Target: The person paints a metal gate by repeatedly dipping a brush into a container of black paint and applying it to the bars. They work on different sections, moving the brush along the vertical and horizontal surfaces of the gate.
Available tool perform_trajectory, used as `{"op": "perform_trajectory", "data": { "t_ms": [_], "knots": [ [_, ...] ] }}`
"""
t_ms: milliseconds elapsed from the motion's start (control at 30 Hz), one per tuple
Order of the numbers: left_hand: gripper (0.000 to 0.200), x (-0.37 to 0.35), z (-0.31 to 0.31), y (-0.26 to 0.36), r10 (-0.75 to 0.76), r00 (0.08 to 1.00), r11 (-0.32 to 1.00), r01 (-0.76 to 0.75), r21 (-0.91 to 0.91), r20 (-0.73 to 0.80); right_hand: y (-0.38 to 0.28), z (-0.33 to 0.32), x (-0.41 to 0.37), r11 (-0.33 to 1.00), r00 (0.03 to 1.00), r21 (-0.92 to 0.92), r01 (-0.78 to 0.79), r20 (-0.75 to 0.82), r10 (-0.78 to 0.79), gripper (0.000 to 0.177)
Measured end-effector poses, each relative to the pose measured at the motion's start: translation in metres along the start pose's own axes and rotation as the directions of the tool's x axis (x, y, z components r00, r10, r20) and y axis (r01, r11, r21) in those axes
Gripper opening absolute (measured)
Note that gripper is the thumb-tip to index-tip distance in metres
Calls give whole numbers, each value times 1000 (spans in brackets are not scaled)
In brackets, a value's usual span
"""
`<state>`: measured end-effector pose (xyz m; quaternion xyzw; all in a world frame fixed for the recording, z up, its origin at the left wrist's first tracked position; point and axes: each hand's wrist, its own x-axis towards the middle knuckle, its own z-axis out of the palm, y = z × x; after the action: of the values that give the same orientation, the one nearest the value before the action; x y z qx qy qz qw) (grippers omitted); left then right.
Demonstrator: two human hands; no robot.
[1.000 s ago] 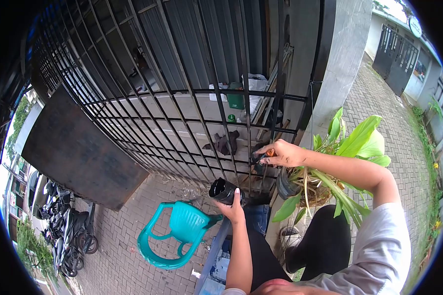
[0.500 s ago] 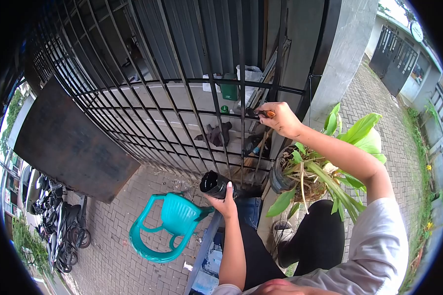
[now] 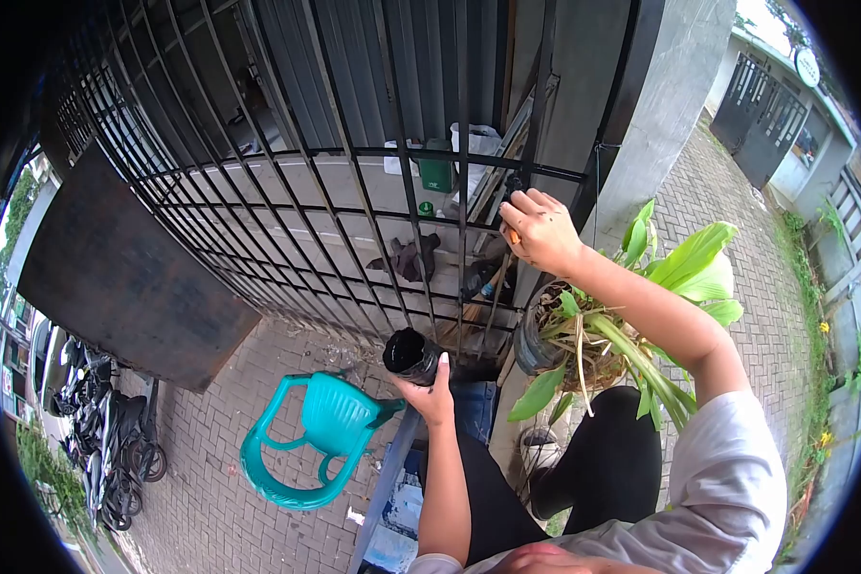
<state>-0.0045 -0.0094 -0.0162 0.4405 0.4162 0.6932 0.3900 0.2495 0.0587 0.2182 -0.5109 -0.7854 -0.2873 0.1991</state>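
Note:
My right hand grips a paintbrush by its orange handle, with most of the handle hidden by the fingers. Its dark bristle end points up against a bar near the right end of the black metal grille; exact contact is hard to make out. Lower down, my left hand is wrapped round a small dark container, tilted so its open top shows. Its inside is coated black, like paint. Dark smudges mark my right hand.
A potted plant with broad leaves stands under my right forearm, beside a concrete pillar. To the left are a teal plastic chair, a brown metal sheet and parked motorcycles. Behind the grille sits a green bin.
My right hand has turned, bringing the brush from pointing left at a lower bar to pointing upward. The left hand keeps the container in about the same place. The view has shifted slightly.

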Motion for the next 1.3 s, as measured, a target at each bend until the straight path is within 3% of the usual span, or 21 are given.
{"op": "perform_trajectory", "data": {
  "t_ms": [67, 233, 333, 500, 567, 633, 700, 767, 833, 900, 967, 1000, 1067, 1200, 1267, 1300],
  "knots": [
    [82, 0, 3, 1, -41, 999, 997, 40, -65, -8, -1, 3, 4, 999, 999, -16, -39, -23, 38, 32],
    [82, 0, 2, 3, 35, 999, 999, -36, 31, 18, 2, 18, 5, 984, 984, 14, -177, 26, 176, 29],
    [81, 0, 1, 1, 18, 1000, 1000, -18, 6, -2, 3, 20, 3, 979, 975, 52, -196, -97, 201, 27],
    [80, -1, 1, 0, 4, 1000, 1000, -4, -16, -21, 1, 21, -2, 967, 972, 100, -235, 38, 232, 23],
    [79, 2, 3, 0, 12, 999, 999, -14, -49, -35, 7, 15, 0, 978, 973, 100, -186, -120, 197, 21],
    [78, -1, -2, -4, 3, 1000, 1000, -3, 22, -17, 4, 15, -2, 968, 967, 89, -233, -83, 240, 19],
    [78, 0, -2, -8, 9, 1000, 999, -9, 38, -7, 2, 23, -3, 967, 964, 78, -241, 132, 230, 18],
    [78, 0, -3, -7, 16, 1000, 998, -16, 59, -3, 2, 25, -2, 963, 966, 129, -238, 138, 221, 18],
    [82, 0, 0, -4, -41, 998, 999, 40, -13, -38, 0, 24, -3, 947, 987, 319, -16, 156, -36, 18],
    [80, 0, 0, -2, -24, 999, 1000, 24, 5, -27, -12, 29, -3, 935, 961, 349, 71, 229, -158, 21],
    [79, 0, 2, -1, -4, 1000, 1000, 5, 25, -16, -20, 34, 3, 962, 853, 266, 63, 486, -190, 22],
    [79, -1, 2, 0, -14, 1000, 999, 14, 29, -15, -20, 44, 3, 960, 851, 272, 64, 487, -195, 22],
    [79, 0, 4, 5, -25, 1000, 999, 26, 39, -19, -17, 64, 10, 947, 883, 176, 267, 349, -314, 23],
    [78, 0, 3, 12, -12, 1000, 1000, 13, 9, -19, -14, 77, 11, 964, 917, 93, 249, 298, -266, 23],
    [78, 0, 4, 9, -11, 1000, 1000, 11, 0, -20, -18, 91, 5, 973, 865, 92, 210, 446, -229, 22],
    [78, 0, 3, 7, -23, 999, 1000, 23, 14, -24, -16, 92, 3, 973, 864, 94, 211, 447, -230, 22]
  ]
}}
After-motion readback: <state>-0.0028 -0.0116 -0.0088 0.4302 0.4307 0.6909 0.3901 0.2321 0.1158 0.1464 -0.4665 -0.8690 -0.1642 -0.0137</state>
